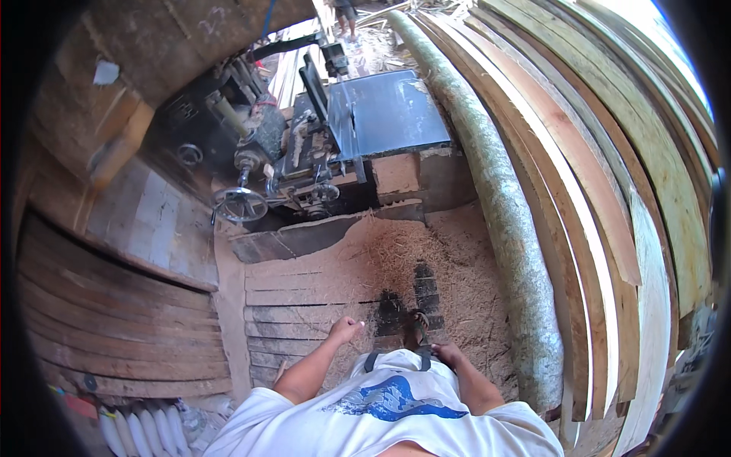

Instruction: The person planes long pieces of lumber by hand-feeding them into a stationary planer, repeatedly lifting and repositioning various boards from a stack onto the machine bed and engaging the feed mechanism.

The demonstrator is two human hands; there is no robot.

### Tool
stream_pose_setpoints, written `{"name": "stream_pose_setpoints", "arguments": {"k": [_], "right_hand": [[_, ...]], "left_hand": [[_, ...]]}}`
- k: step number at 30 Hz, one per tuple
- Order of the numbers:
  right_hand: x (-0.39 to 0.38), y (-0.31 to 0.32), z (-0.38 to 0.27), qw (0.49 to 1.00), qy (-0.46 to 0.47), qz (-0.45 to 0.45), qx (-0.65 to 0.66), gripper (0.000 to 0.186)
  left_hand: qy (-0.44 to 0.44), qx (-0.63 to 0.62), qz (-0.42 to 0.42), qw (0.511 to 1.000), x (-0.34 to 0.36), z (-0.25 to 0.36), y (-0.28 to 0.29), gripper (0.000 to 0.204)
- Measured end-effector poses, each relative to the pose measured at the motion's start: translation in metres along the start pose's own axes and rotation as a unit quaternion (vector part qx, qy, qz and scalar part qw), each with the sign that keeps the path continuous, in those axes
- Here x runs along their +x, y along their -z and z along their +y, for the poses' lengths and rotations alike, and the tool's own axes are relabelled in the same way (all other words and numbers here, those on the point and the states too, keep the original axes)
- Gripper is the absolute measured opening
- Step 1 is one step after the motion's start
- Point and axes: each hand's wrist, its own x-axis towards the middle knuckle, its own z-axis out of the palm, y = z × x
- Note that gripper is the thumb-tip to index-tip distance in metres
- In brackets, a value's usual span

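Observation:
My left hand (346, 329) is held out in front of my waist with its fingers curled closed. A small pale spot shows at its fingertips, too small to name. Beside the dark trim of my pale shorts, my right hand (448, 353) hangs low and curled. Whether it grips anything is hidden. Ahead stands a large dark band saw (205, 129) with a flat metal table (392, 114) and a spoked handwheel (240, 205). Both hands are well apart from it. Sawdust (392, 240) is heaped at its base. A sandalled foot (419, 326) shows below me on dark floor slats.
A long round log (499, 190) lies along my right, beside a tall stack of sawn planks (594, 198). Wooden boards (122, 320) line the left, with several white bottle-like objects (148, 433) below them. Far ahead, another person's legs (347, 23) show among wood scraps.

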Motion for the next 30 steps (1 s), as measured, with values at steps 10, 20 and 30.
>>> {"name": "stream_pose_setpoints", "arguments": {"k": [10,20,30], "right_hand": [[-0.094,0.010,0.114,0.996,-0.037,0.052,-0.057,0.029],[-0.175,-0.035,0.102,0.949,-0.019,0.100,-0.297,0.042],[-0.273,0.016,0.139,0.977,0.024,0.209,-0.029,0.045]], "left_hand": [[0.083,-0.171,0.057,0.980,-0.135,-0.134,-0.129,0.048],[0.302,-0.177,-0.146,0.925,-0.320,-0.333,-0.224,0.038],[0.253,-0.364,-0.141,0.885,-0.160,-0.239,-0.133,0.026]]}}
